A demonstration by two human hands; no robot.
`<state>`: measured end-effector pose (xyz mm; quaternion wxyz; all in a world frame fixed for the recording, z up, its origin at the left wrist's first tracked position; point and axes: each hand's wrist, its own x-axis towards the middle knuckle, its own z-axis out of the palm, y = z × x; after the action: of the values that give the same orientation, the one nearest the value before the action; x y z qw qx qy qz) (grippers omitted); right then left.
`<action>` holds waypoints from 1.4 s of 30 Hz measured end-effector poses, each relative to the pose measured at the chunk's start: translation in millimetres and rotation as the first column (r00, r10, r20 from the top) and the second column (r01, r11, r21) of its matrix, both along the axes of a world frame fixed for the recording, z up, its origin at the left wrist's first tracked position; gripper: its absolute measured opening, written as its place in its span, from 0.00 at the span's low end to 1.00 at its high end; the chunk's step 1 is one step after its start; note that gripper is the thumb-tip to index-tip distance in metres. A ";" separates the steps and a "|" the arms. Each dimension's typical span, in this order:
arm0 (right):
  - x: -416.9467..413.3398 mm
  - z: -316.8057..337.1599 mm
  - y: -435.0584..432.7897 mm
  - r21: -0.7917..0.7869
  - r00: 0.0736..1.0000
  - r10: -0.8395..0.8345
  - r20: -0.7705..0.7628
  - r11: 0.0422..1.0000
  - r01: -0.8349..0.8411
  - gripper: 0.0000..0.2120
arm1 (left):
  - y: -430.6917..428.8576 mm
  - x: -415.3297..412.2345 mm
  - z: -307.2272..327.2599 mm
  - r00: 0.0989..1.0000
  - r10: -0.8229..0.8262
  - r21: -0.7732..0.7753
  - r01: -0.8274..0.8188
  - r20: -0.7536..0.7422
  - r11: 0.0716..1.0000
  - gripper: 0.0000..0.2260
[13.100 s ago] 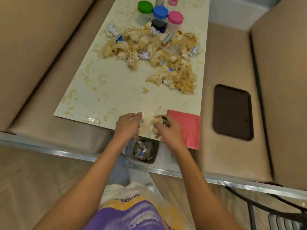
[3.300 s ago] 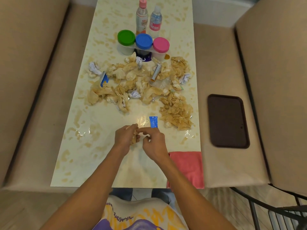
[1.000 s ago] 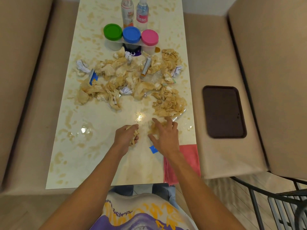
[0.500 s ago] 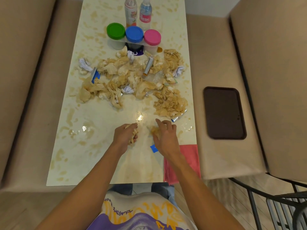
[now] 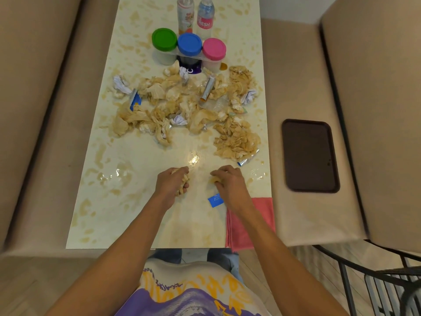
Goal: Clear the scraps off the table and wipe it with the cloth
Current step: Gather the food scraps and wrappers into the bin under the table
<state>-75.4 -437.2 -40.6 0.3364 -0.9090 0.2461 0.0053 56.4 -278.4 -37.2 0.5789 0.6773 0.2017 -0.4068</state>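
Note:
A wide heap of crumpled tan scraps [image 5: 182, 106] with white paper balls and wrappers covers the middle of the cream table [image 5: 127, 201]. My left hand [image 5: 170, 184] grips a wad of tan scraps on the near half of the table. My right hand [image 5: 230, 183] curls over a small tan scrap [image 5: 214, 179] just to the right. A blue wrapper [image 5: 215, 200] lies by my right wrist. The pink cloth [image 5: 262, 215] sits folded at the table's near right corner, partly under my right forearm.
Three jars with green [image 5: 164, 39], blue [image 5: 189, 44] and pink [image 5: 214, 49] lids and two bottles [image 5: 196, 14] stand at the far end. A dark tray [image 5: 309, 156] lies on the right bench seat. Benches flank the table; a metal chair [image 5: 376, 281] is at lower right.
My right hand has pulled back from the scrap pile and closed its spread fingers over a small scrap. My left hand has kept its wad in place.

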 end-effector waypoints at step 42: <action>-34.7 9.7 27.8 0.219 0.963 -0.265 0.041 0.943 0.250 0.11 | -6.4 -19.2 15.0 0.976 -0.199 0.065 0.194 0.093 0.979 0.10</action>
<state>-110.1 -409.3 -31.0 0.4377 -0.8275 0.3489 -0.0445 37.3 -284.9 -22.2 0.5262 0.7291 0.1159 -0.4220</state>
